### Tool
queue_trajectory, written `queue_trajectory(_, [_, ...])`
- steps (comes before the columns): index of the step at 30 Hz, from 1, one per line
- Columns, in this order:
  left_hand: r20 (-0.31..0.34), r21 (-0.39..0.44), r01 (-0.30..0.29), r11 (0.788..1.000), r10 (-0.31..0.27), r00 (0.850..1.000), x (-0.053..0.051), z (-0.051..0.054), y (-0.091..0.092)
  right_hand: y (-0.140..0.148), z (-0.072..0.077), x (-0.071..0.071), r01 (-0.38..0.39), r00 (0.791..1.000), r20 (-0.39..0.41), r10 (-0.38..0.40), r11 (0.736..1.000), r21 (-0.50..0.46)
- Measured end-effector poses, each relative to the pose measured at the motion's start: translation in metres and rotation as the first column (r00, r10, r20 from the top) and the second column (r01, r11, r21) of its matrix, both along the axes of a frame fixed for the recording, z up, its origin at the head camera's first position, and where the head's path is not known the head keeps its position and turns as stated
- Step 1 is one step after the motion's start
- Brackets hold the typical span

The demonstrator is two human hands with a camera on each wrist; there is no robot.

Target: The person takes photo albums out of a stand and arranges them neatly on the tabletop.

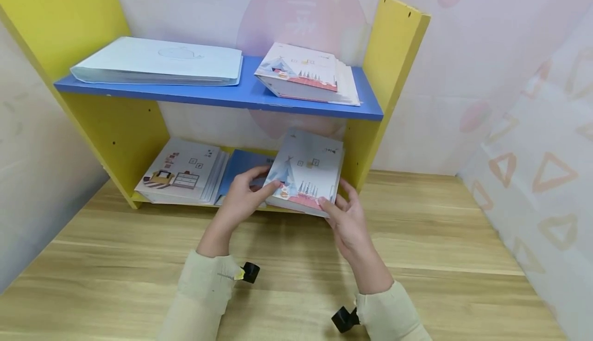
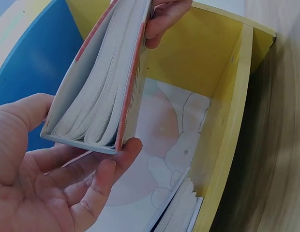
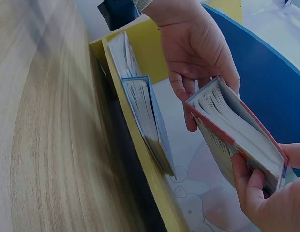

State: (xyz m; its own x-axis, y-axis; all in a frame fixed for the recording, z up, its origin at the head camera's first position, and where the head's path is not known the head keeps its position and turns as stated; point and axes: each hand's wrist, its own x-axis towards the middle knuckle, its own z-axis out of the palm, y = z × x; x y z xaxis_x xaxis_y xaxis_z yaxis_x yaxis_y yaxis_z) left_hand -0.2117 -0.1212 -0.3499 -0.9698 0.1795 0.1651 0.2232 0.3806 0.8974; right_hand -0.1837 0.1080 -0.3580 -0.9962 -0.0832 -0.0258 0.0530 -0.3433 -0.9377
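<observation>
A thick book (image 1: 306, 168) with a tent on its pale cover is held over the lower shelf, its page edges facing the camera in both wrist views. My left hand (image 1: 243, 194) grips its left side, thumb on the cover and fingers underneath. On the opposite side my right hand (image 1: 347, 220) holds it by the lower right corner, thumb on top. The left wrist view shows the left hand's (image 2: 53, 179) fingers below the book (image 2: 99, 82). A blue book (image 1: 241, 168) lies on the shelf beside the left hand, partly hidden by it.
The shelf unit has yellow sides (image 1: 394, 47) and a blue upper board (image 1: 222, 96). Up there lie a light-blue binder (image 1: 157, 63) and a stack of books (image 1: 301, 70). More books (image 1: 182, 171) lie at the lower left. A wooden tabletop (image 1: 440, 258) stretches in front.
</observation>
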Motion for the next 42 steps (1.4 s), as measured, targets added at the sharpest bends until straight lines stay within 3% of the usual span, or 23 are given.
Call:
queue_trajectory(7, [0.035, 0.035, 0.005, 0.999, -0.006, 0.999, 0.001, 0.003, -0.004, -0.001, 0.003, 0.002, -0.001, 1.000, -0.015, 0.001, 1.000, 0.007])
queue_trajectory(16, [0.019, 0.023, 0.035, 0.999, -0.035, 0.999, 0.007, 0.010, -0.010, -0.004, 0.001, 0.009, -0.023, 1.000, -0.019, 0.023, 1.000, -0.011])
queue_trajectory(22, [-0.012, 0.001, 0.019, 1.000, -0.019, 1.000, 0.009, 0.016, -0.016, -0.009, 0.004, 0.010, -0.047, 0.998, -0.047, 0.045, 0.998, -0.032])
queue_trajectory(31, [0.008, -0.013, -0.003, 1.000, 0.003, 1.000, 0.017, 0.017, -0.024, -0.016, 0.007, 0.014, -0.037, 0.999, -0.028, 0.037, 0.999, -0.015])
queue_trajectory(42, [0.020, -0.030, -0.011, 0.999, 0.012, 1.000, 0.023, 0.019, -0.031, -0.021, 0.006, 0.019, -0.064, 0.996, -0.069, 0.064, 0.998, -0.007])
